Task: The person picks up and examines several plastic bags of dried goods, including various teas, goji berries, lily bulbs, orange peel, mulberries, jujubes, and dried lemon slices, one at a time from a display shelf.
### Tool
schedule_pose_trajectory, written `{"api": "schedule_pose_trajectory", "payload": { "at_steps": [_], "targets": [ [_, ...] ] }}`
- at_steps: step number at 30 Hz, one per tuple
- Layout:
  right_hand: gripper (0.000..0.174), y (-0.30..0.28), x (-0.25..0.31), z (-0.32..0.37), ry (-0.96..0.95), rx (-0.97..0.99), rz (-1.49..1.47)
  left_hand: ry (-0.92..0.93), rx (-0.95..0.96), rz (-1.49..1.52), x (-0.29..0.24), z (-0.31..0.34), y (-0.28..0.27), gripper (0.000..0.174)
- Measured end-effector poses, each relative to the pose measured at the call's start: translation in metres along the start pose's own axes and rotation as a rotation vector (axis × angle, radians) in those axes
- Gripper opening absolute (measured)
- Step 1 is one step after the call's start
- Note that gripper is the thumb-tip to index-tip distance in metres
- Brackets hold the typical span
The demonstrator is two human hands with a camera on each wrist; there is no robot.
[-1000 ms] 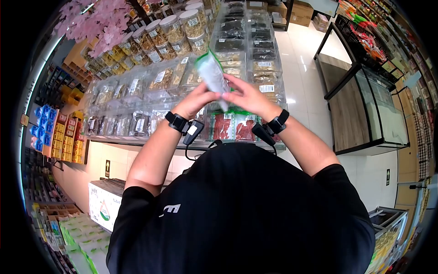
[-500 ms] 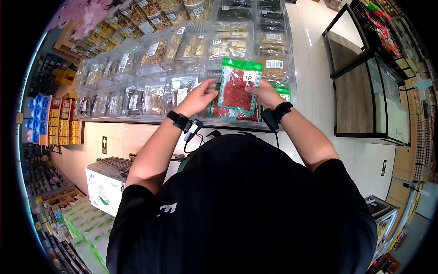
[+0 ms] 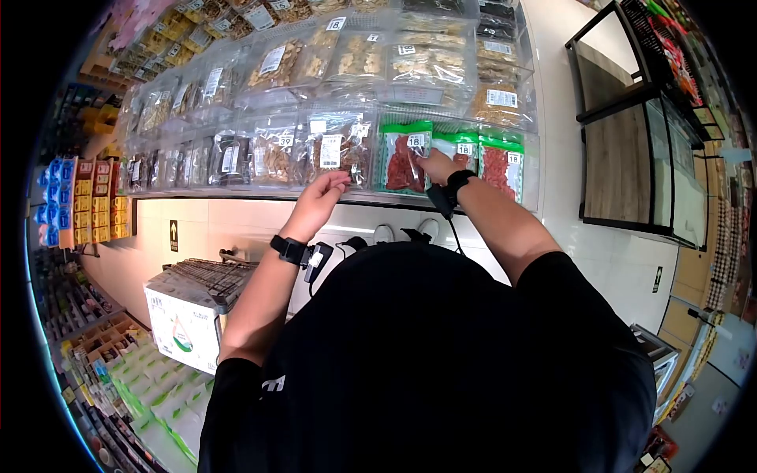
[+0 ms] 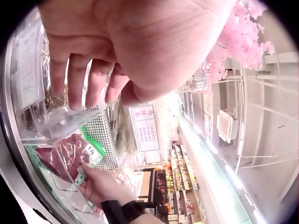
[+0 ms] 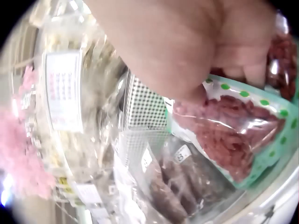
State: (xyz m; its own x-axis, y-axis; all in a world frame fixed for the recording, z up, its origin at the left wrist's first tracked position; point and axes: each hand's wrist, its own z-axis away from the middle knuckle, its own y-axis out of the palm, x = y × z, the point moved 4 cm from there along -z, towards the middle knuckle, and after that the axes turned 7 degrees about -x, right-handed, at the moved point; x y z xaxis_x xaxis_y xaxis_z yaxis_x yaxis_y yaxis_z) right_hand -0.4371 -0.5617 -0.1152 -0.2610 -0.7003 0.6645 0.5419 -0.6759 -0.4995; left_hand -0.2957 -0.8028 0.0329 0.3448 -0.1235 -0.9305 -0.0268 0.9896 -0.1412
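My right hand point(image 3: 441, 168) pinches the right edge of a clear-fronted pouch point(image 3: 403, 167) of dark red dried strips, thumb on its front. It has a green top band and an "18" label, and stands in the front row of the display. In the right wrist view, the pouch point(image 5: 229, 135) shows a pale green border with leaf dots. My left hand point(image 3: 318, 203) hovers at the display's front edge, fingers loosely bent and holding nothing. Closest to it is a clear bag point(image 3: 355, 162) of brown dried food with a white label.
Two more green-topped pouches stand right of the held one, the outer pouch point(image 3: 498, 169) showing red strips. Clear dividers point(image 3: 426, 96) separate stepped rows of bagged dried goods. A dark front edge point(image 3: 260, 195) borders the display. A white carton point(image 3: 185, 327) sits lower left.
The pouch, first seen tilted between both hands, was turned front-up, then lowered leftward into the front row by the right hand. The left hand has let go and moved back toward the body.
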Motion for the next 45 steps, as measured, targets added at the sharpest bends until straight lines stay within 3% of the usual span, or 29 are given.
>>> {"api": "schedule_pose_trajectory", "payload": {
  "at_steps": [2, 4, 6, 8, 9, 10, 13, 15, 18, 22, 30, 31, 34, 40, 42, 44, 45],
  "targets": [
    [0.053, 0.003, -0.004, 0.005, 0.042, -0.079, 0.102, -0.051, -0.018, 0.049, -0.001, 0.008, -0.009, 0.028],
    [0.050, 0.000, -0.001, 0.012, -0.129, -0.134, 0.348, -0.063, 0.003, 0.038, 0.002, 0.010, -0.017, 0.027],
    [0.046, -0.001, -0.010, 0.013, -0.034, -0.082, 0.332, -0.071, 0.031, 0.023, 0.008, 0.012, -0.025, 0.027],
    [0.040, -0.017, -0.014, 0.021, -0.203, -0.149, 0.220, -0.058, 0.061, 0.015, 0.015, 0.011, -0.029, 0.029],
    [0.033, -0.030, -0.022, 0.028, -0.135, -0.109, 0.118, -0.053, 0.083, 0.018, 0.014, 0.012, -0.029, 0.029],
    [0.030, -0.041, -0.043, 0.027, -0.094, -0.331, 0.041, -0.062, 0.074, 0.035, 0.014, 0.012, -0.030, 0.028],
    [0.031, -0.075, -0.068, 0.045, -0.023, -0.372, 0.074, -0.090, 0.082, 0.050, 0.018, 0.013, -0.030, 0.027],
    [0.033, -0.083, -0.080, 0.050, 0.141, -0.327, -0.310, -0.109, 0.084, 0.045, 0.017, 0.012, -0.028, 0.026],
    [0.033, -0.077, -0.093, 0.029, 0.176, -0.319, -0.270, -0.122, 0.062, 0.077, 0.013, 0.011, -0.022, 0.026],
    [0.033, -0.062, -0.087, 0.012, 0.219, -0.116, -0.404, -0.139, -0.003, 0.079, 0.007, 0.011, -0.004, 0.025],
    [0.037, -0.045, -0.108, -0.036, 0.259, 0.090, -0.545, -0.186, -0.106, 0.143, 0.003, 0.017, 0.074, 0.024],
    [0.031, -0.044, -0.114, -0.051, 0.124, 0.067, -0.470, -0.192, -0.121, 0.140, 0.002, 0.019, 0.084, 0.024],
    [0.027, -0.077, -0.068, 0.003, 0.165, 0.162, -0.518, -0.175, -0.146, 0.148, 0.001, 0.025, 0.104, 0.024],
    [0.029, -0.130, -0.047, 0.059, 0.074, 0.274, -0.455, -0.143, -0.183, 0.159, -0.016, 0.017, 0.134, 0.024],
    [0.028, -0.153, -0.035, 0.079, -0.092, 0.269, -0.445, -0.119, -0.149, 0.141, -0.025, 0.008, 0.146, 0.026],
    [0.027, -0.178, -0.021, 0.101, -0.149, 0.274, -0.450, 0.048, -0.153, 0.086, -0.038, -0.005, 0.160, 0.034],
    [0.027, -0.188, -0.012, 0.111, -0.190, 0.308, -0.489, 0.146, -0.150, 0.133, -0.052, -0.013, 0.170, 0.046]
  ]
}}
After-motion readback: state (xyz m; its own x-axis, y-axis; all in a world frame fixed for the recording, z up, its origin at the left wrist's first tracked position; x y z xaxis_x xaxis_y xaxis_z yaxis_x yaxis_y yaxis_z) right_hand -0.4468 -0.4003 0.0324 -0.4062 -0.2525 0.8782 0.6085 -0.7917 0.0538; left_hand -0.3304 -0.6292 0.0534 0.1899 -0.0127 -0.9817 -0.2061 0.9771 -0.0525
